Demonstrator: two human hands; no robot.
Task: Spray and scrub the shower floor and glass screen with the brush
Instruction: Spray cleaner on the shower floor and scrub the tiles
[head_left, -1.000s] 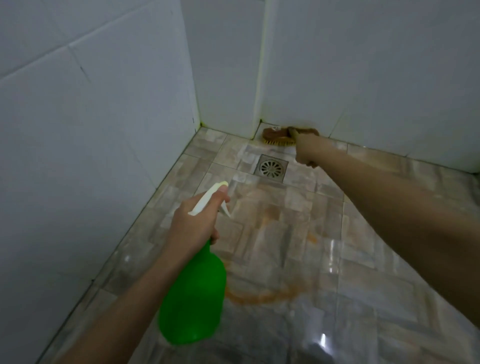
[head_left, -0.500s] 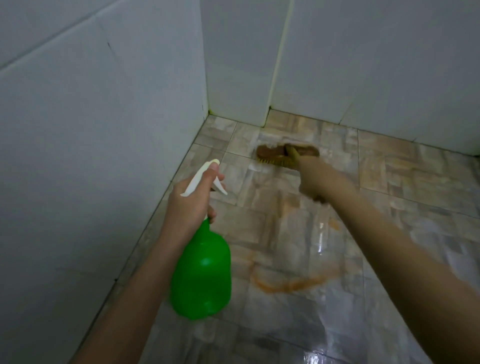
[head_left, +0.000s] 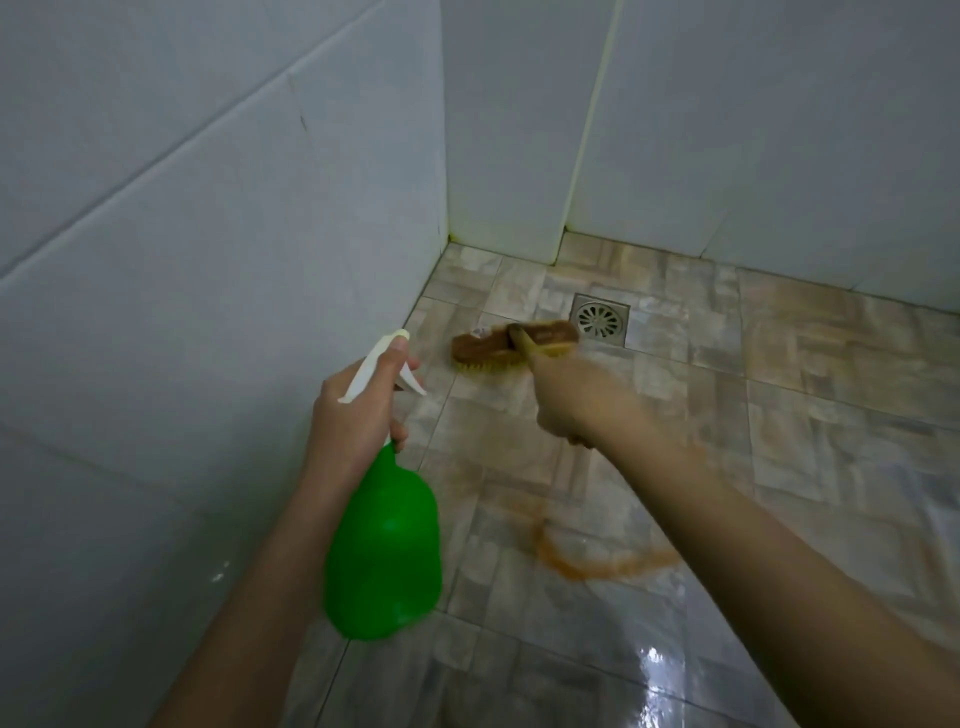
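My left hand (head_left: 352, 415) grips the neck of a green spray bottle (head_left: 383, 545) with a white trigger head, held above the wet floor near the left wall. My right hand (head_left: 576, 400) grips the handle of a brown scrub brush (head_left: 511, 343). Its yellow bristles press on the marbled floor tiles (head_left: 779, 415), just left of the square metal drain (head_left: 600, 322). An orange-brown streak of dirty water (head_left: 597, 564) curves across the tiles below my right forearm. No glass screen is in view.
White tiled walls close the corner: one on the left (head_left: 208, 260), one at the back (head_left: 779, 130), with a protruding column (head_left: 509, 156) between them. The floor near the bottom edge shines wet (head_left: 660, 670).
My right hand has pulled the brush back from the far wall toward me and leftward, past the drain. My left hand keeps the bottle in roughly the same place.
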